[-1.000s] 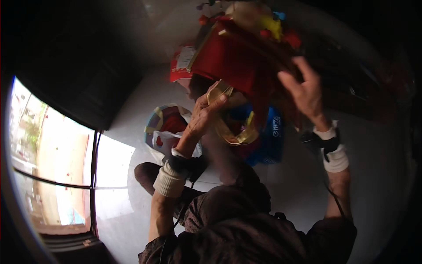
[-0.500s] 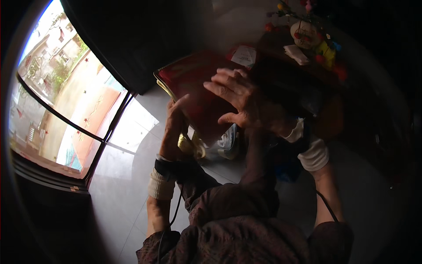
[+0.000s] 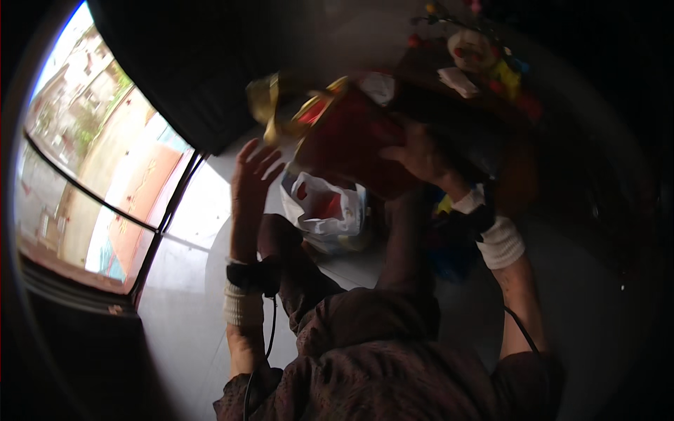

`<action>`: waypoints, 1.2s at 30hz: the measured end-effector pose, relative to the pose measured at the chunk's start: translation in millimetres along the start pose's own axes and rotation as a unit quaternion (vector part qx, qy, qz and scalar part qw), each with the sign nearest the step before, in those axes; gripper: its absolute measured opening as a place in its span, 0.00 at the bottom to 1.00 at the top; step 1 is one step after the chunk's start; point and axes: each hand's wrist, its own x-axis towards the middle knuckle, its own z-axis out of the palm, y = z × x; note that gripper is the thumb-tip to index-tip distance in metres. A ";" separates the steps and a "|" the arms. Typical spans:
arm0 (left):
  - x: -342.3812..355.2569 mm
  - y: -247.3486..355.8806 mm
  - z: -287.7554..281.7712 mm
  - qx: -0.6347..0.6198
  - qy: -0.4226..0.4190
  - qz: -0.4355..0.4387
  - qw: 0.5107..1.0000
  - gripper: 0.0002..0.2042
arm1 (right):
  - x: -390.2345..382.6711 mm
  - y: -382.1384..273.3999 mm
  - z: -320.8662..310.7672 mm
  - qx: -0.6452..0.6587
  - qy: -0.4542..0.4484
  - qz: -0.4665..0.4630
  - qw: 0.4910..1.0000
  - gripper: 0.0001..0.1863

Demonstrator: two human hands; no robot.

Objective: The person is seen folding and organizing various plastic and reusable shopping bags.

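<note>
A dark red gift bag (image 3: 351, 144) with gold edging is tilted in front of me, above my knees. Its gold ribbon (image 3: 265, 105) swings out at the far left, blurred by motion. My right hand (image 3: 423, 156) is at the bag's right edge, its thumb across the red face; the other fingers are mostly hidden in shadow. Apart from the bag, my left hand (image 3: 251, 175) is raised below the ribbon, fingers spread and holding nothing. Below the gift bag stands a white plastic bag (image 3: 312, 203) with something red in its mouth.
At the far right a dark table (image 3: 421, 74) bears a round pale vase (image 3: 470, 50) with colourful flowers and a folded white tissue (image 3: 458, 82). A bright glass door (image 3: 105, 168) stands on the left. Something blue (image 3: 449, 263) lies by my right knee.
My left hand has left the gift bag's edge and moved left. The gift bag has turned, its ribbon swinging up and away. The white plastic bag has come into fuller view.
</note>
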 end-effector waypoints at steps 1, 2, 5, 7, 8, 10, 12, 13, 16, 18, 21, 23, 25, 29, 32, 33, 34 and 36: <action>-9.7 -8.6 7.7 0.034 0.010 -0.018 0.999 0.31 | -10.3 8.4 4.4 0.008 0.022 0.092 0.995 0.22; -12.4 -33.4 25.1 0.022 0.028 -0.082 0.996 0.34 | -21.6 11.7 4.4 -0.007 0.047 0.194 0.980 0.25; -41.7 -14.8 54.3 0.017 0.017 -0.142 0.990 0.37 | -4.5 -45.3 40.7 0.224 0.005 0.148 0.963 0.28; -43.9 5.3 63.6 -0.069 0.017 -0.122 0.990 0.28 | -2.1 -84.4 45.9 0.232 -0.022 0.159 0.959 0.27; -43.7 7.8 59.1 -0.088 0.014 -0.119 0.989 0.27 | -2.6 -85.8 46.6 0.259 -0.025 0.164 0.952 0.27; -52.2 9.5 44.6 -0.058 0.070 -0.050 0.995 0.23 | 7.5 -94.4 53.6 0.295 -0.046 0.161 0.941 0.27; -67.8 24.3 34.3 -0.017 0.134 -0.011 0.991 0.21 | 15.6 -108.2 60.6 0.371 -0.123 0.167 0.905 0.35; -75.4 39.1 35.2 -0.020 0.173 -0.007 0.985 0.20 | 13.5 -110.9 65.0 0.373 -0.130 0.160 0.905 0.35; -95.4 49.9 35.0 -0.062 0.244 0.057 0.966 0.20 | -8.7 -96.4 87.9 0.448 -0.121 0.075 0.883 0.48; -91.1 50.9 29.0 -0.079 0.258 0.111 0.957 0.18 | -9.3 -97.3 88.7 0.492 -0.130 0.130 0.851 0.41; -80.1 43.8 28.4 -0.055 0.270 0.100 0.956 0.17 | -6.9 -94.7 105.8 0.453 -0.047 0.166 0.875 0.33; -82.1 52.3 0.1 -0.082 0.259 0.132 0.953 0.16 | 2.2 -96.6 115.3 0.452 -0.037 0.132 0.881 0.30; -103.0 68.6 -35.1 -0.004 0.197 0.177 0.964 0.14 | 9.4 -75.4 125.5 0.337 -0.106 0.066 0.933 0.26; -49.7 56.4 -1.6 0.098 0.164 0.204 0.960 0.18 | -8.4 -67.6 104.4 0.494 0.006 0.087 0.865 0.29; -45.3 62.2 40.6 0.119 0.175 0.205 0.956 0.22 | -11.4 -66.4 121.4 0.370 0.102 0.056 0.922 0.32; -39.7 55.6 60.4 0.002 0.181 0.146 0.973 0.20 | -20.4 -65.6 109.7 0.410 0.104 0.124 0.898 0.31; -40.5 50.3 60.2 0.009 0.202 0.135 0.970 0.21 | -19.6 -69.2 109.4 0.470 0.095 0.138 0.867 0.31; -19.8 4.7 58.5 -0.003 0.202 0.098 0.974 0.22 | -29.0 -40.7 87.8 0.509 0.114 0.169 0.836 0.31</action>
